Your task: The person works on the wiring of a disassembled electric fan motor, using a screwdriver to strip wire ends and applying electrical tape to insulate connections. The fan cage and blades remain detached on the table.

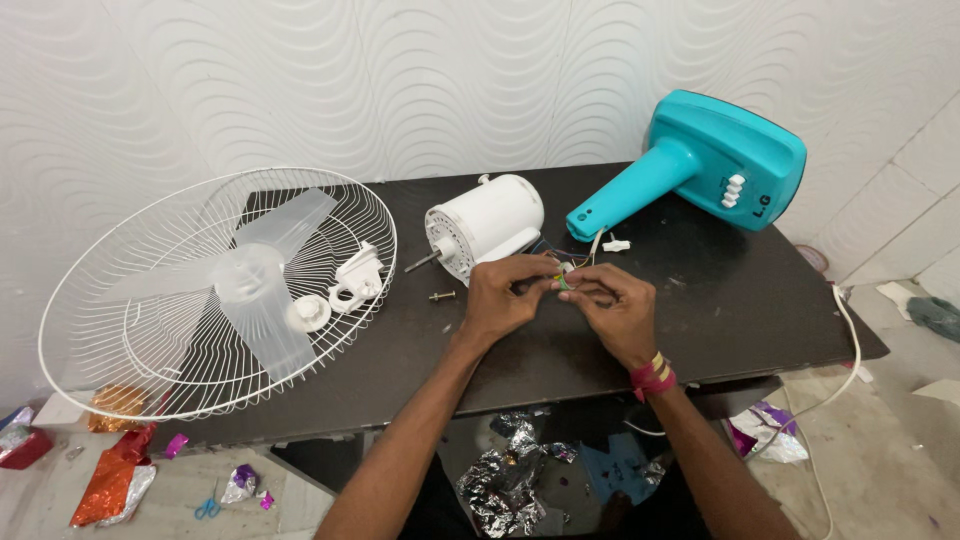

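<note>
A: Status, head view?

B: Both my hands meet mid-table. Left hand (505,295) fingers curled shut, pinching the thin coloured wires (566,275). Right hand (615,305) likewise closed on the same wire bundle, fingertips touching the left's.

A: Where do the wires run?

B: They sit just in front of the white fan motor housing (487,224), lying on its side, shaft toward the grille. Turquoise fan base (712,160) tipped over behind-right, neck pointing at the wires.

A: Rest of the parts?

B: White wire guard (215,290) at the left table edge, translucent blade (255,280) and small white plastic fittings (350,285) lying in it. A bolt (442,296) lies near my left hand on the dark table (740,300).
</note>
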